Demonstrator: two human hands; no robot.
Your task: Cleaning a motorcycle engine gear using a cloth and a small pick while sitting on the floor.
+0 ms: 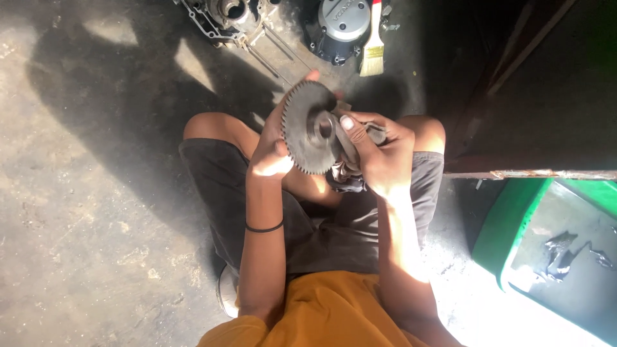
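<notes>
The support surface is a bare concrete floor (83,212), grey and stained, part in sunlight and part in shadow. At its far edge lie an engine casing (225,16) with thin rods beside it, a round dark engine cover (339,29) and, just beside the cover, a paintbrush (373,48) with pale bristles pointing toward the camera. A green tub (508,225) holding dark liquid stands on the floor at the right.
</notes>
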